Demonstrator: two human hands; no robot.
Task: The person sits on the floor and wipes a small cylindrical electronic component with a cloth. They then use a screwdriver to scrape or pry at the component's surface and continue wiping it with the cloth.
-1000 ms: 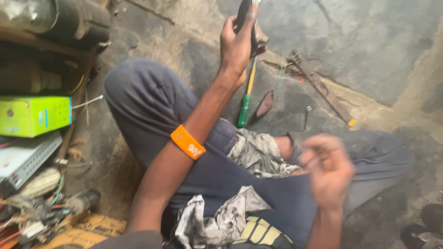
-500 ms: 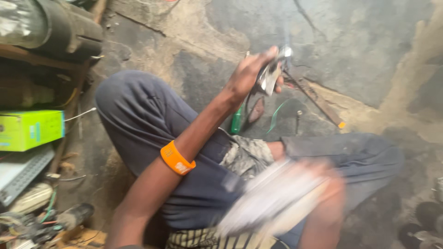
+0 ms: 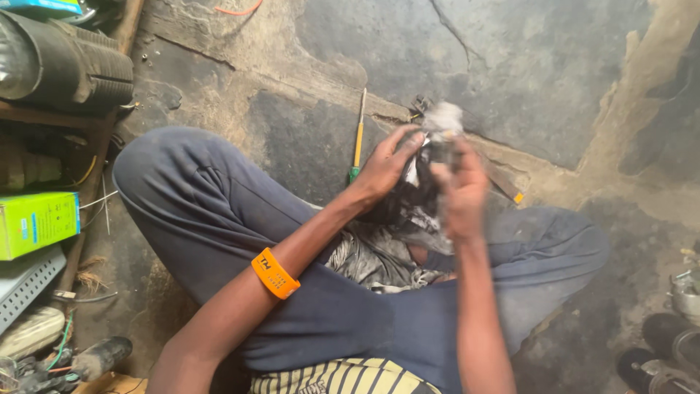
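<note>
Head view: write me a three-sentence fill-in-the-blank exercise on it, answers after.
1. Both the left hand and right hand grip a dirty ____.
2. The wristband on the left arm is ____ in colour.
3. The screwdriver lies on the ____.
Missing words: rag; orange; floor.

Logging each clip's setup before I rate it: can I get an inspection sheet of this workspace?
Surface: cracked, stained concrete floor; person sits cross-legged on it.
Job's things: dirty grey-white rag bunched around a dark object, blurred.
Clutter: yellow-and-green screwdriver on the floor; green box at left.
Hands: left hand and right hand both grip the rag; orange wristband on left arm.
Cables: orange wire at top; green wire lower left.
Surroundings: ribbed black hose on a shelf, metal parts at right.
</note>
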